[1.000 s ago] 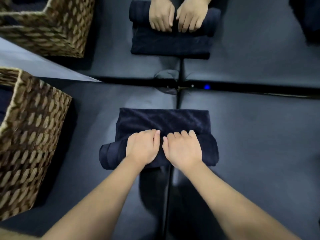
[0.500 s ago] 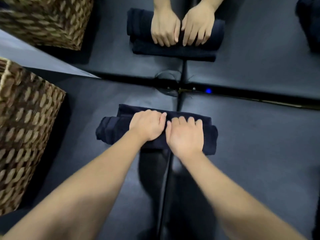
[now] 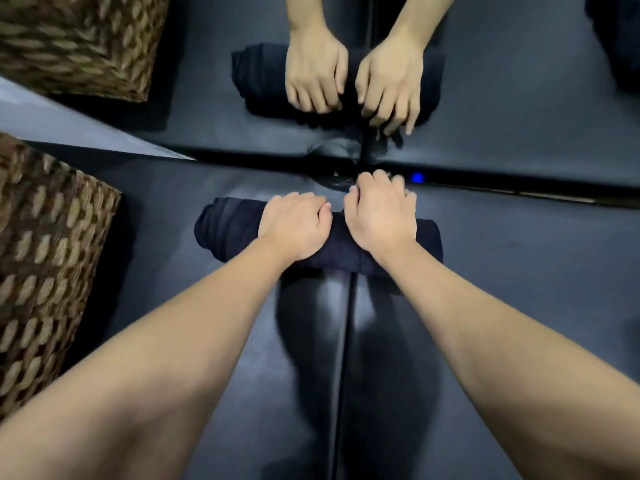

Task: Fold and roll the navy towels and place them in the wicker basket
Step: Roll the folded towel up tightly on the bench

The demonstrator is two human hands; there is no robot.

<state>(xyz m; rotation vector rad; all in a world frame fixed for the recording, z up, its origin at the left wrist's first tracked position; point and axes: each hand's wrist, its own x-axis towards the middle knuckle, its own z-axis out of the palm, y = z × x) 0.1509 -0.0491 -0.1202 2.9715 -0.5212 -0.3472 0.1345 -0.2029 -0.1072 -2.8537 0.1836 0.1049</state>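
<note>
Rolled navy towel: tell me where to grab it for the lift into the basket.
Grip the rolled navy towel around its middle from above, where the left hand and right hand sit. It lies crosswise, and clamping there should keep the roll from unwinding.

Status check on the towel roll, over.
Both hands, left and right, curled over navy towel, fully rolled. Wicker basket at left. Path clear.
</note>
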